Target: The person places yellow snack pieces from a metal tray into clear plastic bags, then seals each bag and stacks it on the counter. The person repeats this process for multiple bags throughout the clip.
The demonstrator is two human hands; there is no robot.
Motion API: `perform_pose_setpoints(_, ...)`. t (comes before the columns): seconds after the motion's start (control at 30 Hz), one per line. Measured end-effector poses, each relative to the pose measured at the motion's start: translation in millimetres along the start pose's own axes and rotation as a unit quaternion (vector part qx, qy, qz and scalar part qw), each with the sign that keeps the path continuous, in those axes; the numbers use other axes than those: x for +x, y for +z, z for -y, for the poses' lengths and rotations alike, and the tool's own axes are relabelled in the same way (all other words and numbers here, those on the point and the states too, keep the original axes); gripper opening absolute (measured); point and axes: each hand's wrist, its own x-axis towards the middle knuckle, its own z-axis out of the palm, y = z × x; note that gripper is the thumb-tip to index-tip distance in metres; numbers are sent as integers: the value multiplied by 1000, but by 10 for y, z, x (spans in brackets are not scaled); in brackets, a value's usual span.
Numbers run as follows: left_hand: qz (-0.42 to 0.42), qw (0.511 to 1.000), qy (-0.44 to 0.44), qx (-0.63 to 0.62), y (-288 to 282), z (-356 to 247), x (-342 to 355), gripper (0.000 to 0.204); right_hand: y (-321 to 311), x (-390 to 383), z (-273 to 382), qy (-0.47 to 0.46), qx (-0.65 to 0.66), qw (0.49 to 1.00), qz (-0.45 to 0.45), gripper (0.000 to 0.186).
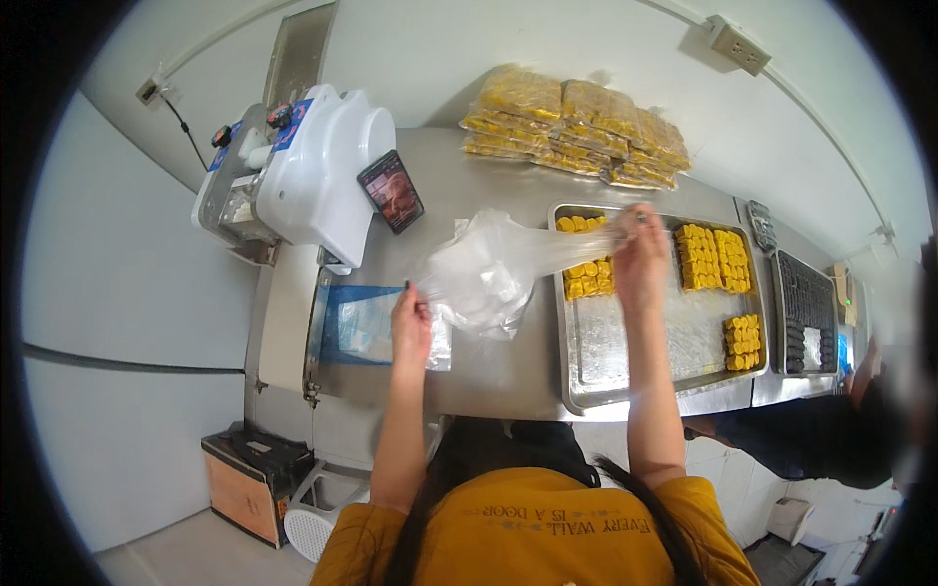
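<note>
A clear plastic bag (489, 269) is stretched between my hands above the steel table. My left hand (411, 317) pinches its near left edge. Raised over the metal tray, my right hand (640, 249) is closed on the other end, which is pulled into a thin strip. The metal tray (635, 386) holds blocks of small yellow pieces (699, 259), with more of them at its left and lower right. My right forearm hides part of the tray. Beside my left hand lies a stack of flat plastic sheets or bags (366, 327) on blue wrapping.
Packed bags of yellow pieces (576, 122) are piled against the wall. A white machine (322, 176) stands at left, with a phone (391, 190) leaning on it. Right of the tray sits a second tray (806, 303) with dark pieces. Another person's arm (865, 371) shows at far right.
</note>
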Motion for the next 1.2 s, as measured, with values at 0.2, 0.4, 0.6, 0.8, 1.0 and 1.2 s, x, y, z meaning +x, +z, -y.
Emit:
perform_pose_setpoints(0.2, -207, 974, 87, 28, -599, -302, 152, 14, -719, 77, 1302, -164, -5, 979, -122, 19)
perform_pose_setpoints(0.4, -224, 906, 97, 347, -639, -630, 26, 31, -679, -235, 1972, -172, -342, 900, -208, 20)
perform_pose_setpoints(0.6, -316, 413, 84, 850, 488, -855, -542, 36, -304, -249, 1649, 67, -359, 919, 146, 6)
perform_pose_setpoints(0.8, 434, 805, 24, 404, 2311, 635, -1061, 42, -168, -114, 1482, 137, -318, 890, 298, 4)
perform_pose_setpoints(1.0, 480, 829, -8, 286, 2855, 1009, -1317, 14, -936, 19, 1939, 185, -204, 883, 381, 20)
perform_pose_setpoints(1.2, 433, 807, -64, 396, 3136, 1019, -1556, 29, -1538, 120, 2242, 165, -255, 843, 443, 43)
